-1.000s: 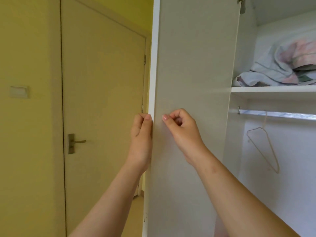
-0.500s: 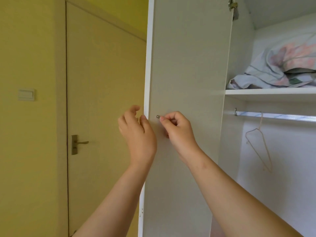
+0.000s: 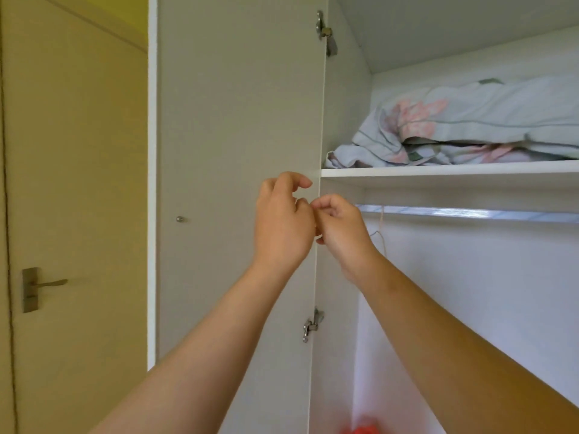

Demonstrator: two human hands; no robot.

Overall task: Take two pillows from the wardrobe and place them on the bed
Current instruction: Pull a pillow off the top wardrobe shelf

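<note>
Two pillows in pale floral covers lie stacked on the wardrobe's upper shelf (image 3: 438,172), the top pillow (image 3: 476,114) over the lower pillow (image 3: 445,155). The white wardrobe door (image 3: 238,136) stands wide open at the left, its small metal knob (image 3: 180,219) free. My left hand (image 3: 283,223) and my right hand (image 3: 343,234) hover side by side in front of the door's hinged edge, just below shelf height. Both have loosely curled fingers and hold nothing. They are below and left of the pillows.
A metal hanging rail (image 3: 470,213) runs under the shelf, with a thin wire hanger (image 3: 383,233) partly hidden behind my right hand. Something red (image 3: 360,430) shows at the wardrobe's bottom. A beige room door (image 3: 78,214) with a lever handle (image 3: 44,285) is at the left.
My left hand left the door's edge and my right hand let go of the knob. Both moved right toward the wardrobe's inside, and the view turned right with the door wide open.
</note>
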